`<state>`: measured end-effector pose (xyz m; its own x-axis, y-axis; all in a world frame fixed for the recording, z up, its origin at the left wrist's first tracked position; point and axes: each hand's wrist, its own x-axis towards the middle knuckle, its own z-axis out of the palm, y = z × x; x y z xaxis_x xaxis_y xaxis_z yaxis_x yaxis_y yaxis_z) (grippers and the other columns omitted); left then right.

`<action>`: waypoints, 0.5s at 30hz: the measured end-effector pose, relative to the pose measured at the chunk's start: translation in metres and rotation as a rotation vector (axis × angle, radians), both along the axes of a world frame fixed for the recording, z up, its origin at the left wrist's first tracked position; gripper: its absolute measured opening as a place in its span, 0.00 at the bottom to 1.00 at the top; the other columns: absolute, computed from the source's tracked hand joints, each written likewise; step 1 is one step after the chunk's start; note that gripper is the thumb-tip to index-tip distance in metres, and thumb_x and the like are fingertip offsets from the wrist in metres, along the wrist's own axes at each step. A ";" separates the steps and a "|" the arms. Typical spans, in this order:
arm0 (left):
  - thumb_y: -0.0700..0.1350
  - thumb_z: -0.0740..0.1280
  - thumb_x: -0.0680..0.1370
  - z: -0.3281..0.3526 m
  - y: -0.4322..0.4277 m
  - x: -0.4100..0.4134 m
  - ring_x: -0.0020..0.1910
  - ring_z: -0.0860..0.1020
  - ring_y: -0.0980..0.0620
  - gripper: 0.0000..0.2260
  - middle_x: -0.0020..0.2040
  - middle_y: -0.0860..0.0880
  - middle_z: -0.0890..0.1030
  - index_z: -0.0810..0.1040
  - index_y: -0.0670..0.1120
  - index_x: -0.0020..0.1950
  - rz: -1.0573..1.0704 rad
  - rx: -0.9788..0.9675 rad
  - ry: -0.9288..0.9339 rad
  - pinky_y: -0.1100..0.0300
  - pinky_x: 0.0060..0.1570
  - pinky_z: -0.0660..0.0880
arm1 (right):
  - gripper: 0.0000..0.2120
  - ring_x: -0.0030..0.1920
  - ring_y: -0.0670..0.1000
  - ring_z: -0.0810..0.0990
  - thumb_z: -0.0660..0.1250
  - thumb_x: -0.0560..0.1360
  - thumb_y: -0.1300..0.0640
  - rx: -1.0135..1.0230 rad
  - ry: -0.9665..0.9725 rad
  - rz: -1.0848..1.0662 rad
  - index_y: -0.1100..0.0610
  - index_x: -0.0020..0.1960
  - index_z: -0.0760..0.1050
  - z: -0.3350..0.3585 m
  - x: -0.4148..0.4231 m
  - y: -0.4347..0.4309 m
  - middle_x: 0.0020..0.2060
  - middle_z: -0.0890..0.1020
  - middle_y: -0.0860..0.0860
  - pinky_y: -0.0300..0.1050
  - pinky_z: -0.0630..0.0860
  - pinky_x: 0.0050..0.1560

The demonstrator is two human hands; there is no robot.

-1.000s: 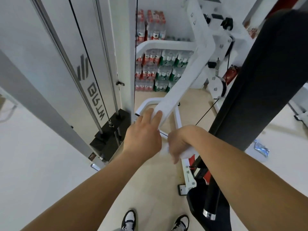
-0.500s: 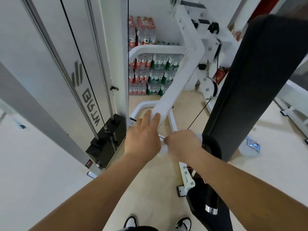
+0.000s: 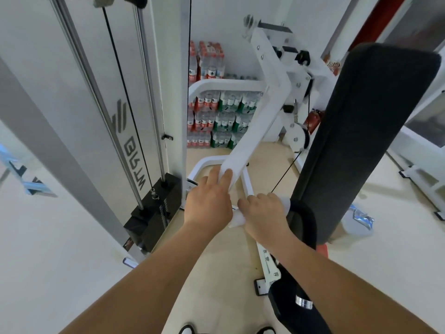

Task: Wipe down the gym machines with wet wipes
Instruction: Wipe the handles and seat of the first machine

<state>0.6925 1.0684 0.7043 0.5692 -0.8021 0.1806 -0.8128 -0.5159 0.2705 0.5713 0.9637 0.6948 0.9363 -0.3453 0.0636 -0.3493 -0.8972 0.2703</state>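
Machine arm (image 3: 255,131): I see a smooth, white-painted square tube with a bend, sloping down towards me.
Left hand (image 3: 209,201): laid flat on the tube's lower end with its fingers straight. The thumb is hidden.
Right hand (image 3: 265,215): fingers curled, grasping the wipe just beside the left hand.
Wipe (image 3: 237,219): soft, white and bunched. It is mostly covered by that fist, with ends poking out on both sides.
Pad (image 3: 361,141): long, matt black and round-cornered, close on the right, blocking my view of the floor beyond.
Weight stack (image 3: 156,208): black blocks on shiny chrome rods (image 3: 149,92), to the left.
Bottles (image 3: 216,121): shrink-wrapped packs stacked against the back wall.
Packet (image 3: 361,218): crinkled and silvery, on the floor.
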 end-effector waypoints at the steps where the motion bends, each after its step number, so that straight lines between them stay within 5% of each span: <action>1: 0.47 0.64 0.80 -0.001 0.000 0.000 0.58 0.76 0.47 0.26 0.74 0.49 0.67 0.61 0.52 0.77 0.001 -0.003 -0.010 0.56 0.40 0.72 | 0.17 0.27 0.55 0.70 0.76 0.53 0.65 -0.033 -0.088 0.006 0.54 0.36 0.72 -0.009 -0.007 0.003 0.27 0.66 0.49 0.48 0.69 0.33; 4: 0.49 0.63 0.82 -0.001 0.000 -0.001 0.62 0.75 0.47 0.26 0.75 0.49 0.65 0.60 0.52 0.78 -0.007 -0.001 -0.004 0.54 0.43 0.77 | 0.21 0.42 0.56 0.72 0.74 0.59 0.60 -0.026 -0.115 0.018 0.56 0.52 0.76 -0.016 -0.029 0.006 0.42 0.74 0.51 0.53 0.72 0.51; 8: 0.48 0.65 0.81 -0.002 0.000 0.000 0.61 0.76 0.46 0.25 0.75 0.49 0.66 0.62 0.52 0.77 0.011 -0.016 -0.003 0.53 0.42 0.77 | 0.37 0.60 0.56 0.73 0.67 0.66 0.38 0.162 -0.017 0.084 0.55 0.71 0.71 -0.002 -0.051 0.001 0.59 0.75 0.51 0.58 0.67 0.71; 12: 0.46 0.65 0.79 -0.004 -0.002 0.000 0.58 0.76 0.46 0.25 0.74 0.48 0.66 0.63 0.52 0.75 0.007 -0.001 -0.005 0.56 0.38 0.69 | 0.34 0.62 0.53 0.70 0.62 0.68 0.37 0.319 0.273 0.003 0.50 0.71 0.65 0.029 -0.031 -0.002 0.59 0.71 0.48 0.52 0.63 0.71; 15: 0.46 0.65 0.79 -0.004 -0.003 0.002 0.59 0.76 0.45 0.26 0.76 0.48 0.65 0.63 0.52 0.76 0.010 -0.001 0.003 0.56 0.38 0.68 | 0.15 0.52 0.54 0.78 0.64 0.74 0.45 0.325 0.397 -0.063 0.50 0.58 0.69 0.037 0.001 -0.003 0.46 0.73 0.46 0.50 0.69 0.53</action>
<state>0.6942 1.0658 0.7008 0.5776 -0.7964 0.1791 -0.8068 -0.5237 0.2735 0.5725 0.9608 0.7319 0.8436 -0.3445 -0.4120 -0.3321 -0.9375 0.1040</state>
